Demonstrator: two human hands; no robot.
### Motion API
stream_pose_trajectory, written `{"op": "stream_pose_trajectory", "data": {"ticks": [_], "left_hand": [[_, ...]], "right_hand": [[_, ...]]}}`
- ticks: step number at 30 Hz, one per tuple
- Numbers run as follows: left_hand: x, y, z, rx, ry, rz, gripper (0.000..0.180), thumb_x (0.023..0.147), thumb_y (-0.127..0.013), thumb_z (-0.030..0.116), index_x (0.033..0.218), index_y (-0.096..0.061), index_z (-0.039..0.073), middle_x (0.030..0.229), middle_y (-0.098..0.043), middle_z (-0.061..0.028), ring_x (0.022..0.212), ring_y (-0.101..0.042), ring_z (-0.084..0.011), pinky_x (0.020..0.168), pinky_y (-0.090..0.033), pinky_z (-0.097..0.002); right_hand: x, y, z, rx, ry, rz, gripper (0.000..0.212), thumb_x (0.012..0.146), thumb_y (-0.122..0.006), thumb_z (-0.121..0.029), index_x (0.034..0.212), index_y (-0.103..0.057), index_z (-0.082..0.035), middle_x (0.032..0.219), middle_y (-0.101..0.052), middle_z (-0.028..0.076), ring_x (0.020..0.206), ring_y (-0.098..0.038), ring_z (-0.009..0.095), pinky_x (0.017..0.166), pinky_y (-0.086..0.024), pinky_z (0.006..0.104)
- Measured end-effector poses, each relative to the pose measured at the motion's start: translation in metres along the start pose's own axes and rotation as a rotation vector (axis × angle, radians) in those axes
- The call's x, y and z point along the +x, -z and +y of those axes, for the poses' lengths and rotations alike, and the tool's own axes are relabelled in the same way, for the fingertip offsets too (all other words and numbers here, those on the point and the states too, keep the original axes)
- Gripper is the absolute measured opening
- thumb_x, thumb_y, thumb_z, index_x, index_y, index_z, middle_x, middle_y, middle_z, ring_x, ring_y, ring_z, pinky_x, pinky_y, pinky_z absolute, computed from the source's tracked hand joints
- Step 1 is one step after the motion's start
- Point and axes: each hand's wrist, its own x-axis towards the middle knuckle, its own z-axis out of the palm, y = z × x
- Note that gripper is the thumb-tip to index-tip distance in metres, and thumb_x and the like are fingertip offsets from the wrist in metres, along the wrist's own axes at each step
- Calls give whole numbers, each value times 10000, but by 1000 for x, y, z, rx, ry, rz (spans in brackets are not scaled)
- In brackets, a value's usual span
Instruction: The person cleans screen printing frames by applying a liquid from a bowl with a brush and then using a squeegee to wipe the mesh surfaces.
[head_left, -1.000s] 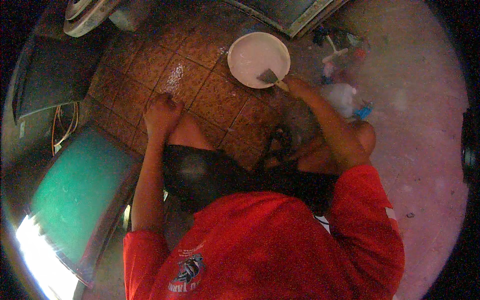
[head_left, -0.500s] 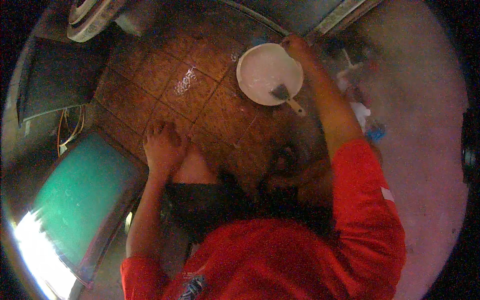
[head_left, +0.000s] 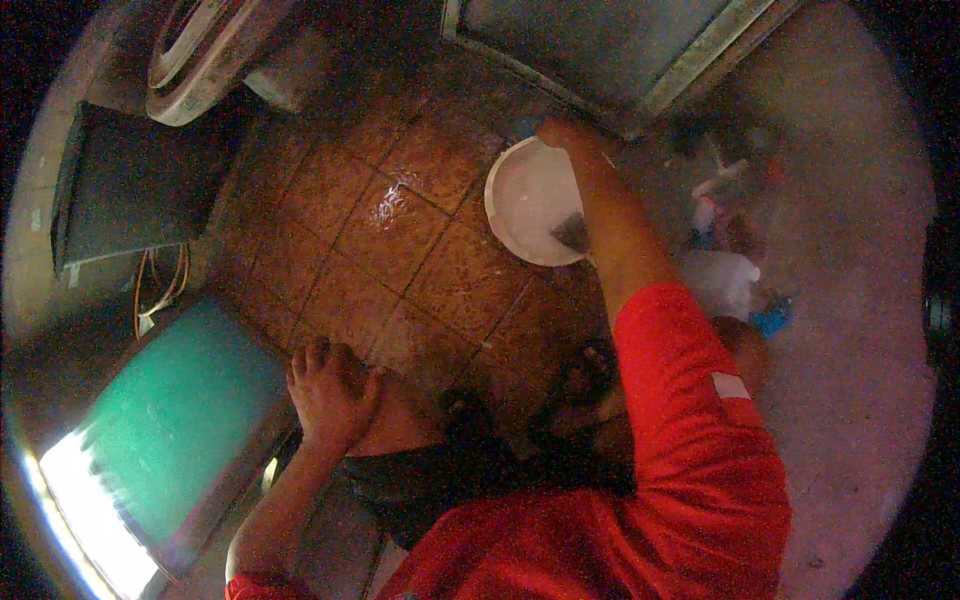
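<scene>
A round pale bucket (head_left: 530, 200) stands on the wet brown tiles, with light liquid-looking stuff inside. A dark-bristled brush (head_left: 570, 233) leans in it; my right forearm covers its handle. My right hand (head_left: 562, 131) reaches past the bucket's far rim, close to a small blue thing (head_left: 526, 126) on the floor. Its fingers are dark and blurred, so I cannot tell whether they grip that thing. My left hand (head_left: 335, 398) lies on my bare knee with its fingers stretched out, holding nothing.
A green panel (head_left: 180, 410) and a dark box-shaped thing (head_left: 150, 185) with loose orange cables (head_left: 165, 285) are on the left. A framed grey panel (head_left: 590, 50) borders the far side. Litter, including a white plastic bag (head_left: 725, 280), lies on the concrete to the right.
My right hand has moved left from the bucket's right rim to beside the small blue thing, and my forearm now covers the brush handle. The whole view has shifted; my left hand stays on my knee.
</scene>
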Motion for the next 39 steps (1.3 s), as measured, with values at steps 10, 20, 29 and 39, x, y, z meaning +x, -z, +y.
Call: {"op": "stream_pose_trajectory", "data": {"ticks": [10,20,29,39], "left_hand": [[1,-26,-17,22,39,44,565,729,-602,491,1095,-566,62,1199,-477,-195,1110,-424,-413,921,-353,-526],[43,-48,-22,40,-20,6,517,738,-608,461,1051,-570,51,1182,-478,-211,1119,-410,-422,914,-358,-534],[49,-48,-29,11,23,52,500,741,-617,442,1042,-578,45,1217,-464,-214,1136,-405,-420,955,-340,-514],[38,-61,-31,46,16,133,556,754,-595,475,1086,-573,28,1286,-432,-207,1142,-397,-437,981,-306,-516]], "right_hand": [[-26,85,30,406,393,-168,268,901,-482,-241,1015,-603,-32,918,-631,148,806,-584,270,751,-464,386],[-104,98,240,181,97,-243,325,913,-468,-295,1039,-608,-31,951,-624,134,844,-588,252,792,-461,369],[-96,51,287,-23,-91,-206,348,904,-474,-325,1064,-598,-41,979,-619,133,866,-585,260,806,-458,377],[-168,-25,285,62,-61,-647,379,894,-480,-358,1092,-587,-53,1010,-614,131,892,-582,269,821,-455,387]]}}
